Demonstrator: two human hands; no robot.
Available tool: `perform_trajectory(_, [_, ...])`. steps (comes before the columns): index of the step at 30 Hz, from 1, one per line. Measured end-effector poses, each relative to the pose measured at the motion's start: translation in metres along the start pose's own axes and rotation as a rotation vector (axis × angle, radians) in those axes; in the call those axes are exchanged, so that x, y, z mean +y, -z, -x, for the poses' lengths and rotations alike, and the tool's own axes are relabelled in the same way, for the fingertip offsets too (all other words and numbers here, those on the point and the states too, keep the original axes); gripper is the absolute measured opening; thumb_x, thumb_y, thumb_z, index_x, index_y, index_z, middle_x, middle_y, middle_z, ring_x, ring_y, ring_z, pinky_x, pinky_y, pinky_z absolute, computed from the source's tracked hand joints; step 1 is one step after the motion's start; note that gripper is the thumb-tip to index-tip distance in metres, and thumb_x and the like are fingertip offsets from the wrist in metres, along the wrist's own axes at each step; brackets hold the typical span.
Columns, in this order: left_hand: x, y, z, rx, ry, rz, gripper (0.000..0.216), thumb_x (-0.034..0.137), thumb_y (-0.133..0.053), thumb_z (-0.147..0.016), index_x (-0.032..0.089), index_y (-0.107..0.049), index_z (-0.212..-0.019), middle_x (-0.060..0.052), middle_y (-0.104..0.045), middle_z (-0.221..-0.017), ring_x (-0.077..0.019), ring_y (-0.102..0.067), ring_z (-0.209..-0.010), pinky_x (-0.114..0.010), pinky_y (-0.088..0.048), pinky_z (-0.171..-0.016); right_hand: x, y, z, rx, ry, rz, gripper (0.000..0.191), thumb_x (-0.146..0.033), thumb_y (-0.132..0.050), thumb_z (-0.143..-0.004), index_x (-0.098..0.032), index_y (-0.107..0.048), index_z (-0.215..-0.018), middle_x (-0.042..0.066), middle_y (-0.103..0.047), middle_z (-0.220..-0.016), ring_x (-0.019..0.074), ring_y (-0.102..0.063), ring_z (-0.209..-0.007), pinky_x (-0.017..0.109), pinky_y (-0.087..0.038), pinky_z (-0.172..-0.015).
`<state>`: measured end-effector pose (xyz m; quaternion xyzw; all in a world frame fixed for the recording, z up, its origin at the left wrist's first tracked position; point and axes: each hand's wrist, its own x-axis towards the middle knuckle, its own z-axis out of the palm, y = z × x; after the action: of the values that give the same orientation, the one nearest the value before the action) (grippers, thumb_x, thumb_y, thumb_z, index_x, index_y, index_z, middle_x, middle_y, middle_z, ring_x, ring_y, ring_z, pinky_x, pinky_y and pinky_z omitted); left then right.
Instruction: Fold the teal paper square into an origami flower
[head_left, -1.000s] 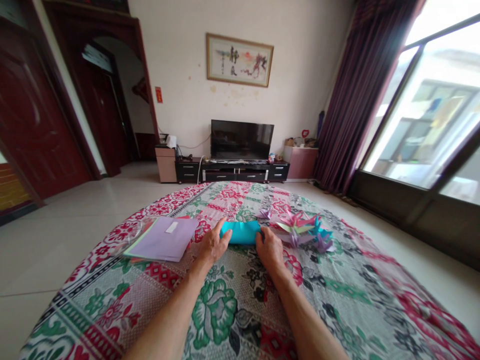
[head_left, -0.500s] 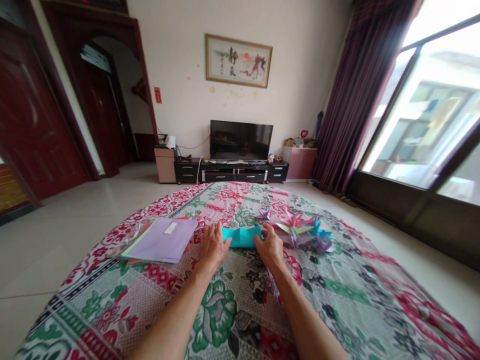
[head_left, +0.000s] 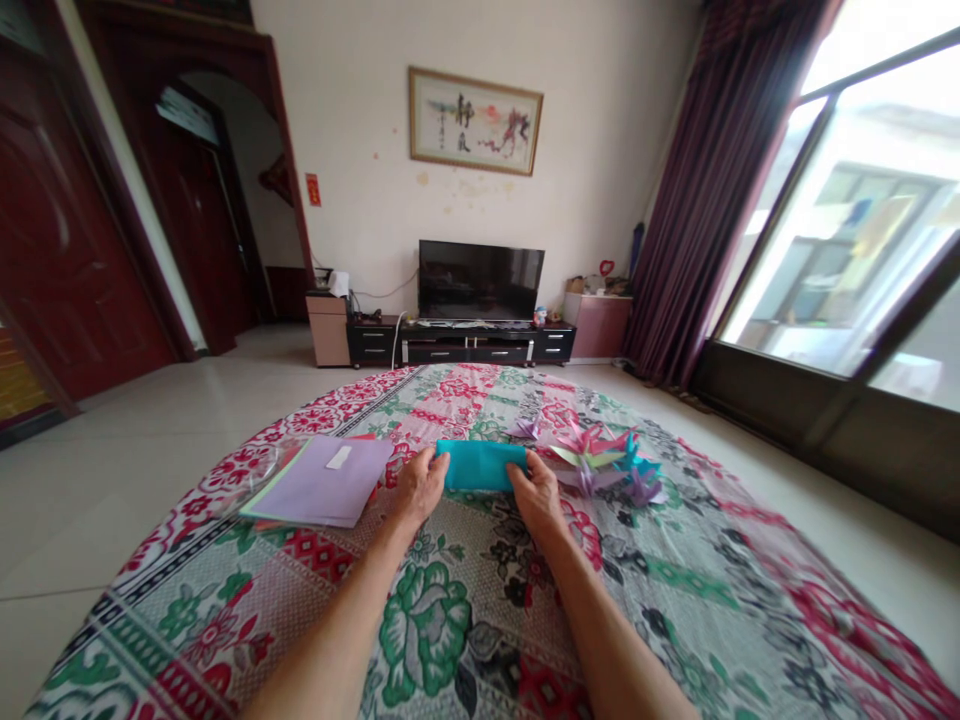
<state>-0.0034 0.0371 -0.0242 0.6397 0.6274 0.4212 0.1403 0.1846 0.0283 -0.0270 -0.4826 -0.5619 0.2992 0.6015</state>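
Between my hands is a blue sheet of folded paper, a wide rectangle over the patterned tablecloth. My left hand pinches its left end, thumb on the near face. At the right end, my right hand grips it the same way, with the fingers behind the paper partly hidden. Right of that hand lies a cluster of folded paper cranes in pink, green, blue and purple. One small purple crane sits apart, farther back.
A stack of coloured paper, purple on top with a small white scrap, lies left of my hands. Clear plastic wrapping shows at its left edge. Beyond the round table stand a television and a low cabinet.
The blue paper has tilted up, showing a taller, smoother face toward me. Both hands have shifted their hold on its ends, thumbs now on the front. The paper stack and cranes stay put.
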Motion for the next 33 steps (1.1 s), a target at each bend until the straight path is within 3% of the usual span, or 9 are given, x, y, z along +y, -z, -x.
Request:
perform_trajectory(3, [-0.0023,0.0009,-0.0028,0.017,0.028,0.17,0.029,0.036,-0.044,-0.081,0.02,-0.051,-0.057,0.005,-0.041,-0.049,-0.0116,-0.039,-0.052,-0.023,-0.03,-0.053,-0.001,0.0004,0.0003,0.012,-0.023,-0.012,0.026,-0.035,-0.053,-0.068,-0.015,-0.062,-0.081,-0.003,-0.055,-0.062,0.0116,-0.045,-0.057,0.022,-0.04,-0.055])
perform_trajectory(10, [-0.0032,0.0019,-0.0015,0.029,0.115,0.479,0.028,0.044,-0.054,-0.069,0.019,-0.056,-0.058,0.005,-0.041,-0.05,-0.0106,-0.035,-0.05,-0.022,-0.028,-0.048,-0.0002,0.0006,0.002,-0.051,-0.092,-0.152,0.032,-0.041,-0.055,-0.069,-0.017,-0.062,-0.088,-0.002,-0.062,-0.068,0.0138,-0.052,-0.061,0.024,-0.043,-0.058])
perform_trajectory(20, [0.0013,0.004,0.0011,0.019,0.152,0.59,0.023,0.04,-0.057,-0.065,0.018,-0.056,-0.059,0.006,-0.04,-0.049,-0.0095,-0.033,-0.049,-0.022,-0.028,-0.047,0.0041,0.0003,-0.0006,-0.017,-0.13,-0.263,0.034,-0.032,-0.065,-0.061,-0.016,-0.061,-0.091,-0.004,-0.06,-0.068,0.0113,-0.05,-0.061,0.022,-0.041,-0.059])
perform_trajectory(33, [-0.0066,-0.0027,-0.0002,-0.01,0.174,0.572,0.022,0.04,-0.056,-0.063,0.018,-0.06,-0.063,0.005,-0.046,-0.051,-0.0109,-0.04,-0.05,-0.021,-0.033,-0.048,0.0015,0.0014,-0.0009,0.011,-0.145,-0.308,0.043,-0.035,-0.064,-0.06,-0.017,-0.059,-0.098,0.002,-0.067,-0.084,0.0153,-0.057,-0.069,0.026,-0.047,-0.064])
